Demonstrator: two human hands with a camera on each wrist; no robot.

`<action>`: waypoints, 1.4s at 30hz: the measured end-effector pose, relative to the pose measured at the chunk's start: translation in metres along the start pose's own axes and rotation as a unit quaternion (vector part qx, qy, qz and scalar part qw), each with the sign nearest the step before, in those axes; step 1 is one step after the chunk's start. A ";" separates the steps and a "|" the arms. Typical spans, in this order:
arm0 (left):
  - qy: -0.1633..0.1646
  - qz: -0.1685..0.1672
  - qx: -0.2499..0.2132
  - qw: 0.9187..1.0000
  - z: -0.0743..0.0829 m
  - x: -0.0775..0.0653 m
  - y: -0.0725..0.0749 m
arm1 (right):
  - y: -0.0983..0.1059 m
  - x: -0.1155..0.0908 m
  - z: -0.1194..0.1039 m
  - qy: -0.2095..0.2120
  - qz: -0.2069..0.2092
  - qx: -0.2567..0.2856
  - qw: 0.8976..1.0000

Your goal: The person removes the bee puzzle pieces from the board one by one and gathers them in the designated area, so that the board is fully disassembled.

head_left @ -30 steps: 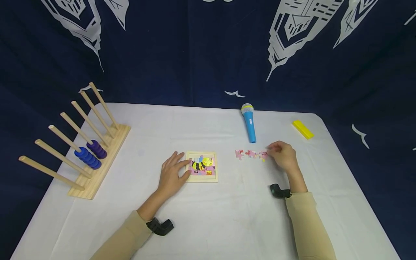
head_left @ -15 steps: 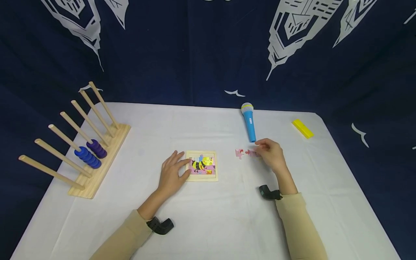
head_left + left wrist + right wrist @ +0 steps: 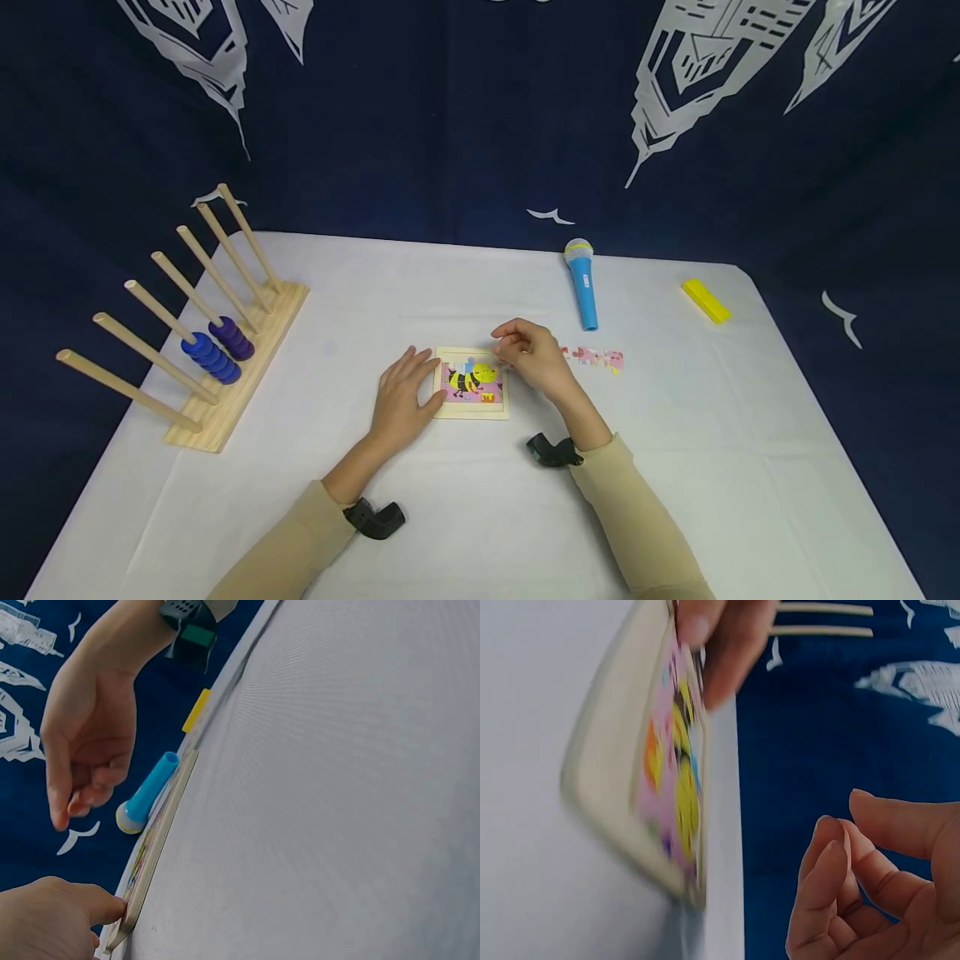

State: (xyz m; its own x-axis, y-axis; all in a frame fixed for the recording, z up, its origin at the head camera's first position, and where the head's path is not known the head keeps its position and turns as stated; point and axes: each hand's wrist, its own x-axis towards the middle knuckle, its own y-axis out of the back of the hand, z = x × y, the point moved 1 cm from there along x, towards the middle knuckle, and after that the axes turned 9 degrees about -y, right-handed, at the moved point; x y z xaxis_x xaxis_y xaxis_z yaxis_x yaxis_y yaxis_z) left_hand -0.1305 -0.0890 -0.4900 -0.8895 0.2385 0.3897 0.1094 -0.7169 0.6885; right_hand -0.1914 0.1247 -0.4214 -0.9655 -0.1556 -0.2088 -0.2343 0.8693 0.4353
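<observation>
A bee picture puzzle (image 3: 472, 379) sits in a pale wooden frame (image 3: 471, 412) on the table. My left hand (image 3: 402, 398) rests at the frame's left side, with the thumb and forefinger spread apart and their tips on the puzzle's left edge. Above the puzzle's upper right corner hovers my right hand (image 3: 534, 358). In the right wrist view its loosely curled fingers (image 3: 821, 885) show nothing held, and the thumb stands apart from them. Pink puzzle pieces (image 3: 588, 357) lie in a row to the right, the leftmost one partly hidden by the right hand.
Behind the pieces lies a blue toy microphone (image 3: 583, 287). A yellow block (image 3: 706, 301) is at the back right. On the left stands a wooden peg rack (image 3: 258, 367) with tall pegs and blue and purple rings (image 3: 212, 357). A dark patterned cloth (image 3: 420, 125) hangs behind the table.
My right hand has moved left from the loose pieces to above the puzzle's right side, and the pieces stay on the table. My left hand keeps its place at the frame.
</observation>
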 end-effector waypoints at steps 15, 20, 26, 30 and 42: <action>0.002 -0.008 0.008 1.000 0.000 0.000 0.000 | -0.046 0.009 0.008 0.016 -0.048 0.008 0.999; -0.001 -0.008 0.011 1.000 0.000 0.000 0.001 | -0.049 0.010 0.011 0.017 -0.046 -0.005 0.999; -0.006 -0.007 0.012 1.000 -0.001 0.000 0.000 | -0.051 0.010 0.014 0.014 -0.039 -0.032 0.999; -0.006 -0.008 0.012 1.000 0.000 0.000 0.000 | -0.053 0.010 0.015 0.016 -0.029 -0.054 0.998; -0.010 -0.006 0.015 1.000 0.000 -0.001 0.001 | -0.058 0.009 0.016 0.036 -0.001 -0.115 0.993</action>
State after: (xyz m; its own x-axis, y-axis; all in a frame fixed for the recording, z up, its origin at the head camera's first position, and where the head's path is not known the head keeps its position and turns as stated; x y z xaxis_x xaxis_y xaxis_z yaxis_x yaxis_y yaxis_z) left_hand -0.1300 -0.0896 -0.4899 -0.8817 0.2598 0.3939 0.1125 -0.6949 0.7103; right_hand -0.1845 0.0805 -0.4625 -0.9687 -0.1978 -0.1502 -0.2480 0.7396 0.6256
